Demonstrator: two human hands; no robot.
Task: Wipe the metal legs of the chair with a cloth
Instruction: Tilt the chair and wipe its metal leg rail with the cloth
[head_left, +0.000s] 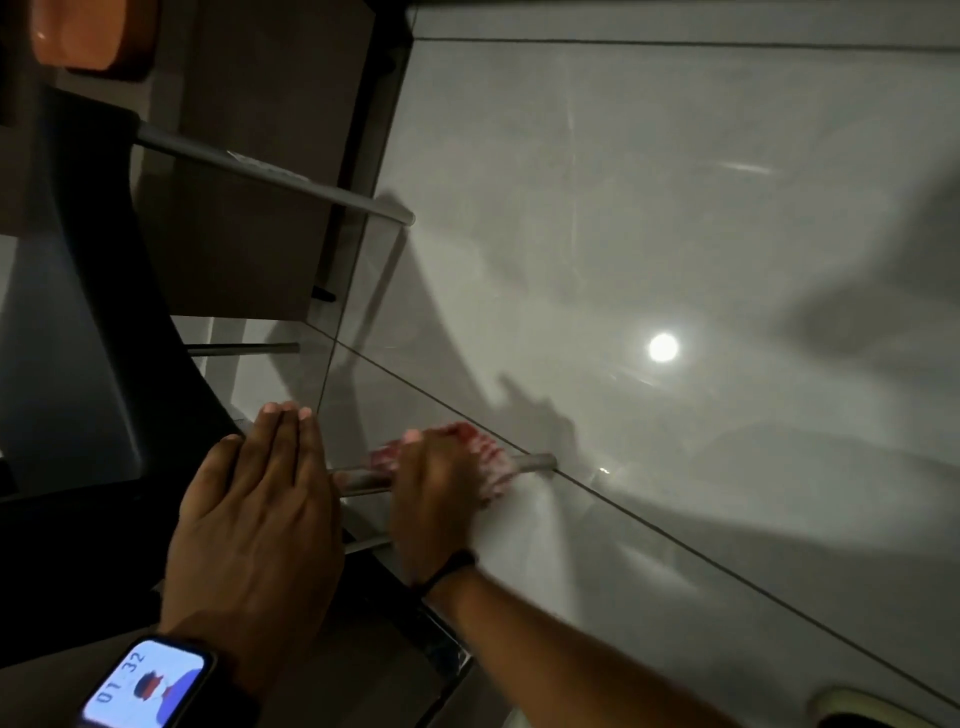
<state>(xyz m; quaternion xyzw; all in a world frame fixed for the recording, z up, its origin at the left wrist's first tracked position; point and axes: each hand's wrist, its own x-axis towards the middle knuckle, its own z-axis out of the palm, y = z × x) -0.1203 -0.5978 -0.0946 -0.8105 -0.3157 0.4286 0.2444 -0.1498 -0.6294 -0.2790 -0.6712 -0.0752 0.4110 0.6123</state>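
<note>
A dark chair (98, 322) fills the left side, seen from above at a tilt. Its metal legs run out to the right over the tiled floor. My right hand (431, 499) is closed around a red and white cloth (488, 457), and the cloth is wrapped around the nearest metal leg (537, 461) close to its foot. My left hand (260, 499) lies flat with fingers together on the chair's seat edge, just left of that leg. A far leg (270, 179) and a middle leg (244, 349) stand untouched.
Glossy grey floor tiles (675, 208) spread to the right, with a ceiling light's reflection (663, 347). A brown cabinet or table panel (249, 156) stands behind the chair. An orange object (78, 31) sits at the top left. A smartwatch (150, 686) is on my left wrist.
</note>
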